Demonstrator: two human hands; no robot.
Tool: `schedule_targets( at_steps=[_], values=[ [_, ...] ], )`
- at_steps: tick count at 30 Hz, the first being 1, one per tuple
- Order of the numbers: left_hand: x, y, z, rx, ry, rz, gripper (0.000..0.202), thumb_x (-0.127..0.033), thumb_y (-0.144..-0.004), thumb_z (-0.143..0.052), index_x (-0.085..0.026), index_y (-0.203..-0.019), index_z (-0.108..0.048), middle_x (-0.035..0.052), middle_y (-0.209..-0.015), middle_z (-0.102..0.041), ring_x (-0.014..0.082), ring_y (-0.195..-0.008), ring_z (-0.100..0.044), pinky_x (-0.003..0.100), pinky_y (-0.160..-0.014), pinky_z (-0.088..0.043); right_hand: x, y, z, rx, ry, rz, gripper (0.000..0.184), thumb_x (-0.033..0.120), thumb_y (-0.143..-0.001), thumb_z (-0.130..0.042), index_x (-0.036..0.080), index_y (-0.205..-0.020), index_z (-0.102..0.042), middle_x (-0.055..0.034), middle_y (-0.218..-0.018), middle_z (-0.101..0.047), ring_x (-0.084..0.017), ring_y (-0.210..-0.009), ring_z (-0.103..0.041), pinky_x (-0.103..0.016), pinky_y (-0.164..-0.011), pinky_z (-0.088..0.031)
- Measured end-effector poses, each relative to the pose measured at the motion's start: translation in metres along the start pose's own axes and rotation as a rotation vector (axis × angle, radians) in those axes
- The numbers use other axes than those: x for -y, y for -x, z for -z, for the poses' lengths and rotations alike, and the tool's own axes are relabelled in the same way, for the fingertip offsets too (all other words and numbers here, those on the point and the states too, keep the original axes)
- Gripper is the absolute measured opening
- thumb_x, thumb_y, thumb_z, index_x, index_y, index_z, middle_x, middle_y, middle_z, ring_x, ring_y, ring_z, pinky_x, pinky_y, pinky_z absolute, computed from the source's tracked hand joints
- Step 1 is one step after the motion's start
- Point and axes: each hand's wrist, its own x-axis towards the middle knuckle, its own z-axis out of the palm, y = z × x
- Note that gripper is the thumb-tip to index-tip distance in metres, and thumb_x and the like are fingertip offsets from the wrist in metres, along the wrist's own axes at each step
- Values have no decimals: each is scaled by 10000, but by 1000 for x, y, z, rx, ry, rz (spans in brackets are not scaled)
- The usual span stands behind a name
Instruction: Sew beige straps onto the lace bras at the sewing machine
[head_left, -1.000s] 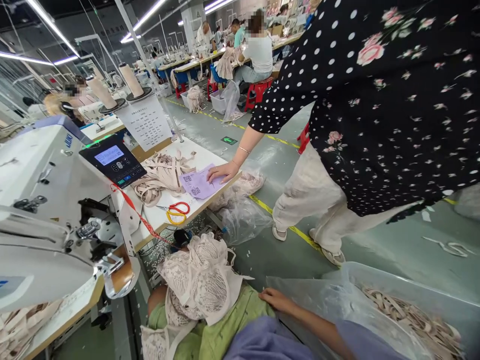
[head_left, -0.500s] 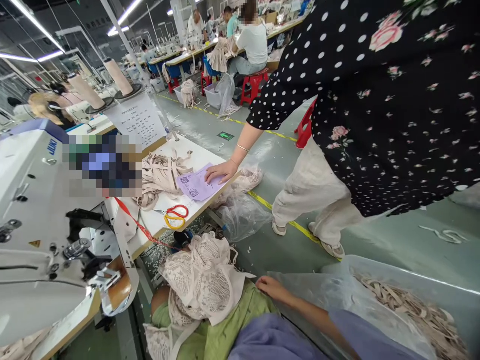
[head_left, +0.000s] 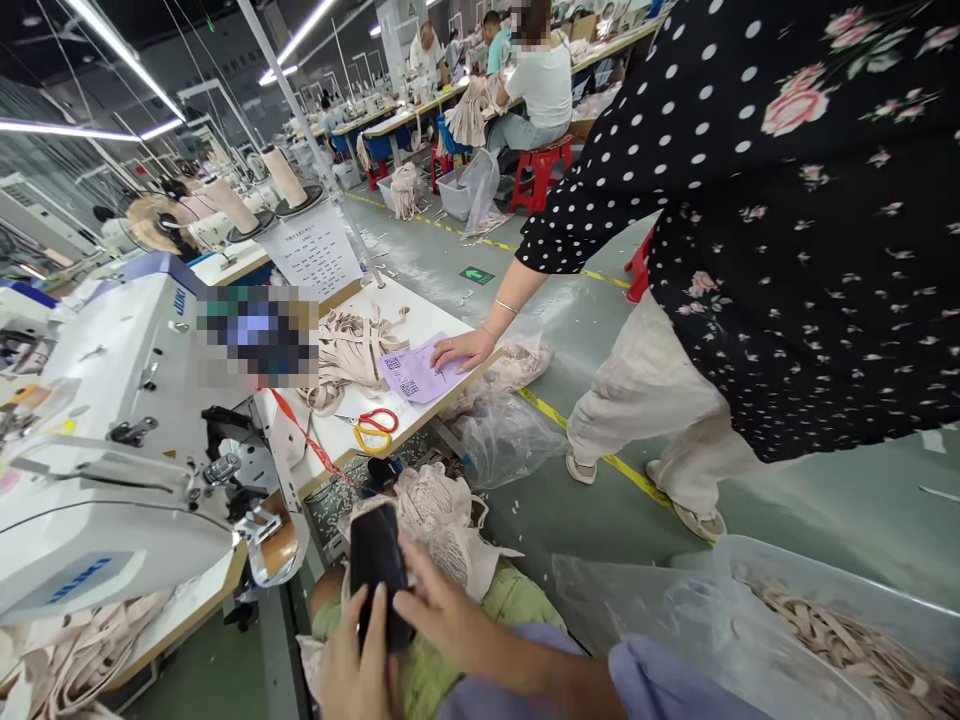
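A black phone [head_left: 377, 572] is held low in front of me, over the lace fabric [head_left: 442, 515] on my lap. My left hand [head_left: 352, 665] grips it from below, thumb up along its face. Fingers of my right hand [head_left: 439, 610] lie on the phone's right edge. A standing person in a black dotted floral top [head_left: 750, 200] presses a hand [head_left: 466, 348] on a purple slip [head_left: 416, 373] at the table's corner. Beige straps [head_left: 352, 350] and red-and-yellow scissors [head_left: 373, 428] lie on that table [head_left: 439, 315].
A white sewing machine [head_left: 112, 440] fills the left. A clear bin of beige straps [head_left: 832, 635] sits at lower right, with plastic bags [head_left: 499, 440] on the floor by the table. Other workers sit at benches in the back [head_left: 540, 90].
The phone has come up into view, held in both my hands. My right hand left the plastic bin's edge and moved left onto it. The standing person's hand stays on the slip.
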Motion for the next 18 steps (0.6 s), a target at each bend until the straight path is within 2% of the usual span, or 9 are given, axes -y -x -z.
schedule_targets(
  at_steps=[2, 3, 5, 6, 8, 10, 12, 14, 18],
  values=[
    [-11, -18, -25, 61, -23, -26, 442, -166, -886, -533, -306, -1300, -591, 134, -1296, -581, 331, -1102, -583, 507, -882, -489, 8, -15, 25, -215, 77, 25, 591, 381, -916, -526, 281, -1485, -401, -65, -1529, -416, -241, -1431, -355, -452, -1189, -258],
    [-18, -27, -37, 78, 42, -47, 468, -190, -869, -571, -292, -1327, -571, 149, -1307, -564, 346, -1133, -565, 522, -900, -481, 11, -20, 38, -286, 97, 32, 567, 354, -921, -506, 268, -1475, -420, -54, -1537, -403, -231, -1448, -321, -463, -1205, -213],
    [-34, -42, -53, 125, 270, -24, 576, -272, -843, -645, -276, -1398, -489, 167, -1380, -489, 349, -1222, -511, 524, -958, -460, 15, -26, 63, -385, 114, 65, 538, 321, -925, -479, 262, -1459, -444, -40, -1534, -405, -216, -1440, -341, -475, -1209, -214],
    [-41, -50, -59, 119, 416, 32, 619, -316, -840, -659, -273, -1421, -451, 170, -1417, -449, 337, -1240, -500, 510, -971, -458, 18, -27, 74, -431, 133, 90, 530, 311, -926, -473, 263, -1454, -451, -34, -1530, -412, -210, -1434, -354, -473, -1210, -220],
    [-51, -67, -66, 99, 747, 245, 628, -389, -862, -638, -279, -1436, -410, 154, -1477, -397, 293, -1243, -511, 461, -991, -458, 22, -25, 89, -495, 190, 138, 526, 294, -929, -467, 265, -1454, -449, -29, -1523, -426, -203, -1422, -376, -463, -1210, -238],
    [-57, -86, -71, 137, 1130, 526, 562, -464, -890, -592, -276, -1400, -452, 119, -1480, -436, 256, -1250, -529, 412, -1024, -448, 27, -23, 96, -513, 254, 172, 517, 291, -940, -457, 262, -1456, -446, -34, -1506, -452, -208, -1398, -415, -453, -1196, -284],
    [-61, -105, -75, 247, 1484, 749, 527, -556, -895, -537, -238, -1316, -554, 103, -1399, -553, 259, -1277, -530, 391, -1050, -441, 32, -21, 97, -495, 324, 193, 479, 315, -961, -444, 260, -1436, -478, -42, -1466, -504, -218, -1361, -465, -442, -1168, -339],
    [-64, -119, -78, 275, 1663, 882, 525, -596, -892, -510, -217, -1235, -626, 88, -1282, -655, 262, -1250, -565, 387, -1054, -446, 36, -21, 94, -474, 387, 209, 453, 353, -980, -436, 259, -1418, -504, -50, -1436, -538, -228, -1337, -494, -431, -1142, -376],
    [-67, -131, -79, 163, 1817, 1016, 408, -497, -917, -524, -203, -1151, -682, 55, -1145, -732, 237, -1181, -624, 373, -1072, -438, 39, -24, 88, -465, 452, 238, 465, 384, -990, -436, 259, -1436, -479, -57, -1438, -537, -234, -1324, -506, -431, -1132, -385]
  ],
)
